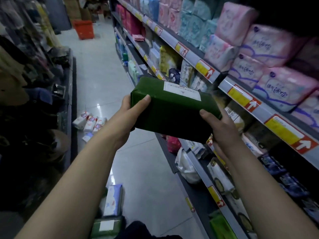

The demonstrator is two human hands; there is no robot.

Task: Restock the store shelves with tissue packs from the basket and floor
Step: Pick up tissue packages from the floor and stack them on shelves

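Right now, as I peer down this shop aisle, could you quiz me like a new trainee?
1. True or false: the left hand and the right hand both hold the dark green rectangular tissue pack.
2. Where does the orange plastic basket stand? A: on a shelf. B: on the tiled floor, far down the aisle. C: in a hand.
3. Fill in: the nearest soft plastic-wrapped packs on the top shelf are mostly ____.
Key: 1 true; 2 B; 3 pink.

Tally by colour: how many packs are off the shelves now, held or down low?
Dark green wrapped pack with white label, held: 1
Light green labelled pack, bottom edge: 1
Blue-and-white pack: 1
White-and-red packs on tiles: 3
Small pale packet: 1
Total: 7
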